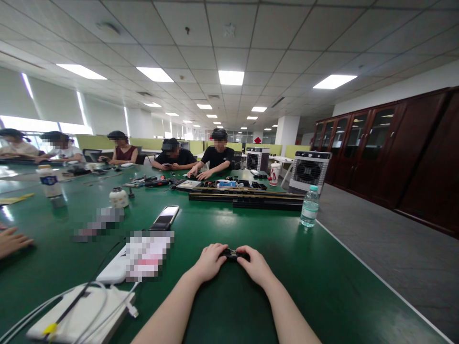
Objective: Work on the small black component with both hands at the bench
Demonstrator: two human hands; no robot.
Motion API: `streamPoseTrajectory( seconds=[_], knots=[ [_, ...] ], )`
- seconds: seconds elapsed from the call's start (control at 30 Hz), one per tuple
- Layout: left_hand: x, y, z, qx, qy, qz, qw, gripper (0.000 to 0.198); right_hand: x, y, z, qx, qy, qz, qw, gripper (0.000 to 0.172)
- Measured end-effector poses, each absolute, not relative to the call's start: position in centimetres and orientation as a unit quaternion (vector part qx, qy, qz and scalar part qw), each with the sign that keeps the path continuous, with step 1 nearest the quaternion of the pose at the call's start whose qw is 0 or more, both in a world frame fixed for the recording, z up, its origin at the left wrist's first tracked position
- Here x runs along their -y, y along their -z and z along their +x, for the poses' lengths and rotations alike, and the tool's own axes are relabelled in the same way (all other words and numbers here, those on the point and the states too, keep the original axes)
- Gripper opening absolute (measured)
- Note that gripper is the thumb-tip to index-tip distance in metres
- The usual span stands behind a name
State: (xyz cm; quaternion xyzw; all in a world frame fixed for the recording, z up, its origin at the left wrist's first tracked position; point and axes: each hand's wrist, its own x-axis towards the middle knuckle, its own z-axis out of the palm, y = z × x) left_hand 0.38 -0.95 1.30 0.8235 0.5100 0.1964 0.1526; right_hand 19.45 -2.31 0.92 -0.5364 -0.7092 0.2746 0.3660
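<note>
A small black object [234, 255] with a bit of bright metal on top lies low over the green table [229, 224], straight in front of me. Its kind is too small to make out. My left hand [211, 260] grips its left end, fingers curled around it. On the opposite end, my right hand [254, 263] is closed in the same way. Both forearms reach in from the bottom edge. The fingers cover much of the object's two ends.
Left of my hands lie a phone [165, 218], a white box [79, 310] with cables, and a white power bank [113, 265]. A water bottle [310, 206] stands near the right edge. Black rails [267, 204] lie ahead. Another person's hand [14, 241] rests at far left; several people sit opposite.
</note>
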Motion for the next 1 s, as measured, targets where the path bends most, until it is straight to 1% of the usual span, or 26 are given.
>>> streamPoseTrajectory(
  seconds=[0.33, 0.7, 0.87, 1.0],
  knots=[
    [0.93, -1.61, 0.55, -0.519, -0.192, 0.818, 0.155, 0.041, 2.15, -0.66, 19.47, 0.711, -0.27, -0.54, 0.36, 0.025],
    [0.94, -1.3, 0.18, -0.5, -0.227, 0.82, 0.163, 0.045, 2.17, -0.76, 19.48, 0.708, -0.278, -0.538, 0.362, 0.024],
    [1.12, -1.59, 0.3, -0.495, -0.229, 0.824, 0.156, 0.038, 2.2, -0.79, 19.42, 0.706, -0.277, -0.542, 0.362, 0.025],
    [1.16, -1.56, 0.29, -0.493, -0.232, 0.824, 0.155, 0.038, 2.29, -0.93, 19.41, 0.706, -0.278, -0.545, 0.357, 0.025]
  ],
)
